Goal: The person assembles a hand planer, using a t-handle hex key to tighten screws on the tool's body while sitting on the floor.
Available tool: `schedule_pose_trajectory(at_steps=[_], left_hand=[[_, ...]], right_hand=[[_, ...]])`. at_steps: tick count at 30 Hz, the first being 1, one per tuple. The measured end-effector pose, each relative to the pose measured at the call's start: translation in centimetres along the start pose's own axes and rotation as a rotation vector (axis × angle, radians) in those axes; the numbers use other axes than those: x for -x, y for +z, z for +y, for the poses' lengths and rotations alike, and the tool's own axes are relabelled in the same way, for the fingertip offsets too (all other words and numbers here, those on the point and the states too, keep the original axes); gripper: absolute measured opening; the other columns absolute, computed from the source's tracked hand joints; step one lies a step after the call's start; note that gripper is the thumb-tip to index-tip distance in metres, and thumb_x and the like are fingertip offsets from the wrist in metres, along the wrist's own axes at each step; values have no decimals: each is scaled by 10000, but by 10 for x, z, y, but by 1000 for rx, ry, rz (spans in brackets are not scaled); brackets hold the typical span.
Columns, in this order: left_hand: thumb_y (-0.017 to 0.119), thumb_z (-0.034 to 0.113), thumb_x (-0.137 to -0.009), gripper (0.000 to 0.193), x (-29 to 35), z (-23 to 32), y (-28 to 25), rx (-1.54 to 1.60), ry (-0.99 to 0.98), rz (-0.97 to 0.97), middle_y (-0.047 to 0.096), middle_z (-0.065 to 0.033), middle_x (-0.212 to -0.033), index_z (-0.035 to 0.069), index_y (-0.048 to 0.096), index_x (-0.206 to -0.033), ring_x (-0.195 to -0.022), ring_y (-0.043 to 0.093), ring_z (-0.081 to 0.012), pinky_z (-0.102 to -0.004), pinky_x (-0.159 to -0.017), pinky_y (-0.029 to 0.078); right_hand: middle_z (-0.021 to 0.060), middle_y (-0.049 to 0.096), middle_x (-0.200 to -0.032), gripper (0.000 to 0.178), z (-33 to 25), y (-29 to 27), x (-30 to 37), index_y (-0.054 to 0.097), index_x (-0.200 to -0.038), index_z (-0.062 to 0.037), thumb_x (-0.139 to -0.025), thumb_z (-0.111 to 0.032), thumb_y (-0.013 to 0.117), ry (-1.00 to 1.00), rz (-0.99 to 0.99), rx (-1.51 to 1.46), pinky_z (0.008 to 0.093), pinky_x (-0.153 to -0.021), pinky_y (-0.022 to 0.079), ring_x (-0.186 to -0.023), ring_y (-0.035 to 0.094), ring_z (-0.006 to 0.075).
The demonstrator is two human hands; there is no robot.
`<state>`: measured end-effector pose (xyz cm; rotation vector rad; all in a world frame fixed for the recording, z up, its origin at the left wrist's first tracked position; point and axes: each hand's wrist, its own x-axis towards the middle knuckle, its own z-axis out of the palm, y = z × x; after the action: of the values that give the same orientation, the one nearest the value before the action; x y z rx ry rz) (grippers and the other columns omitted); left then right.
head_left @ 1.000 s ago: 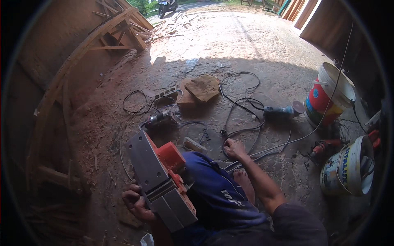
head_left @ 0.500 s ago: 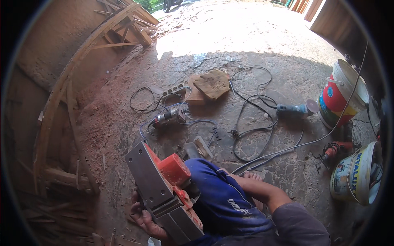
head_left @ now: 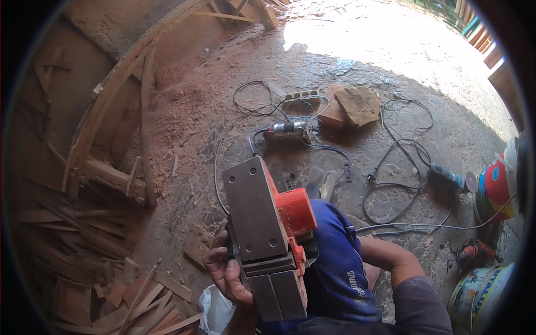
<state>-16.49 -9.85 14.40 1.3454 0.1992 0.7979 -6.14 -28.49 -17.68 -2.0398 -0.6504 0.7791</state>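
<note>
An electric planer [head_left: 257,206] with a red body and a flat grey sole is tilted up over my lap, its sole facing me. The slot across the sole shows near its lower half. My left hand [head_left: 228,273] grips the planer's left edge, thumb on the near side and fingers curled behind. From the lower right my right forearm reaches in behind my blue-trousered knee [head_left: 338,251], and the hand itself is hidden there.
A corded power tool [head_left: 287,129] lies beyond the planer, beside a stone block [head_left: 358,105]. An angle grinder [head_left: 451,177] rests near a colourful bucket [head_left: 497,184]. Cables loop across the floor. Wood offcuts [head_left: 151,304] pile at lower left, by a white bag [head_left: 215,310].
The view has swung left, so the floor things sit further right in the picture. The planer has turned more upright, still in my left hand.
</note>
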Motion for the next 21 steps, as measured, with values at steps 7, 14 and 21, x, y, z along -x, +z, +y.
schedule_pose_trajectory(at_steps=[7,14,21], left_hand=[[450,125,-757,357,0,-1,-10,13,12,6,459,-241,-1343,24,457,-1099,-1345,383,-324,-503,-1165,262],[473,126,-721,400,-5,-2,-14,72,-4,-111,454,-209,-1355,59,447,-1114,-1346,400,-319,-491,-1155,308],[460,99,-753,363,-5,-8,-11,66,9,-80,464,-213,-1345,48,450,-1112,-1317,417,-291,-470,-1148,296]], right_hand=[[152,676,-1147,325,-5,-37,25,570,-1246,-40,-967,-202,528,24,-173,-45,391,-865,518,-1048,634,266],[126,682,-1141,300,-18,-59,24,581,-1240,-40,-974,-169,527,-21,-181,-188,369,-866,513,-1047,631,225],[100,688,-1135,278,-37,-106,7,593,-1233,-40,-981,-135,525,-162,30,-428,347,-867,508,-1046,628,185]])
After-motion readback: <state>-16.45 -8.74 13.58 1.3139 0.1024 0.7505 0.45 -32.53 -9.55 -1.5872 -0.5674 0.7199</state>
